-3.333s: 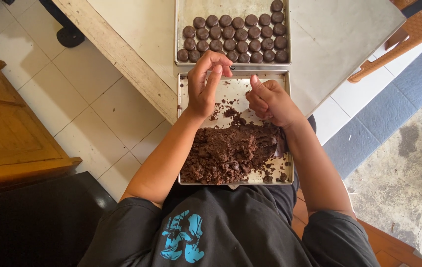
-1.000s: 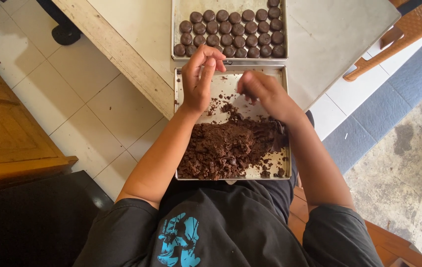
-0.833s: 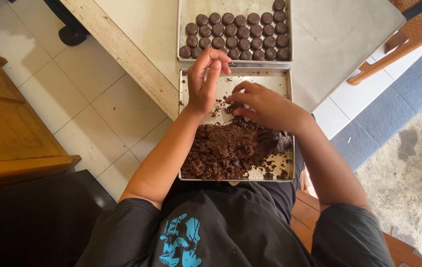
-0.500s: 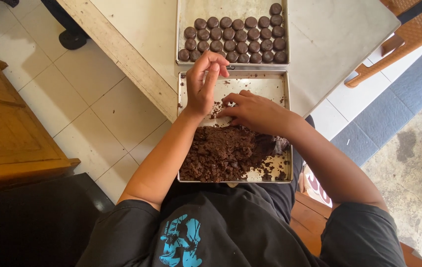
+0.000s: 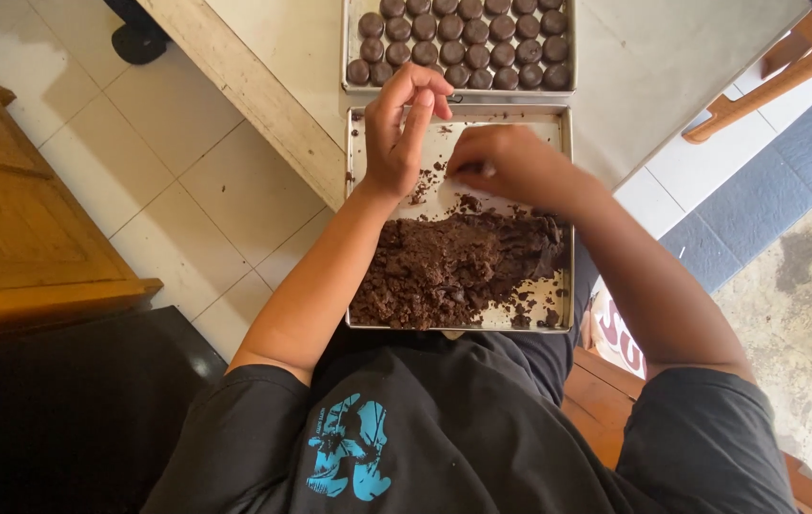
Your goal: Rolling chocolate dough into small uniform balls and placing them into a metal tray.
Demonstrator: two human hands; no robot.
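Pale floor tiles (image 5: 168,162) run under a light-topped table (image 5: 653,57), with a wooden cabinet (image 5: 16,219) off to one side and a wooden chair (image 5: 786,67) at the far corner. On the table's edge sit two metal trays, end to end. The far tray (image 5: 353,48) holds neat rows of dark round chocolate pieces (image 5: 463,38); the near tray (image 5: 566,190) carries a loose heap of dark brown crumbly dough (image 5: 453,266) piled at the end nearest the person, with the upper half mostly scraped bare save for crumbs.

The left hand (image 5: 396,133) is raised above the bare part of the near tray, fingers drawn together and curled as if cupping a small portion — whether anything is actually in it I cannot tell. The right hand (image 5: 506,162) reaches across beside it, knuckles up, fingertips bunched low over the tray floor; what they grip is hidden.

By the look of it, this is the portioning and shaping step — about three rows already formed, a good heap of dough left. The next move would call for a gentle, even press to round a piece, then setting it in line without nudging its neighbours.
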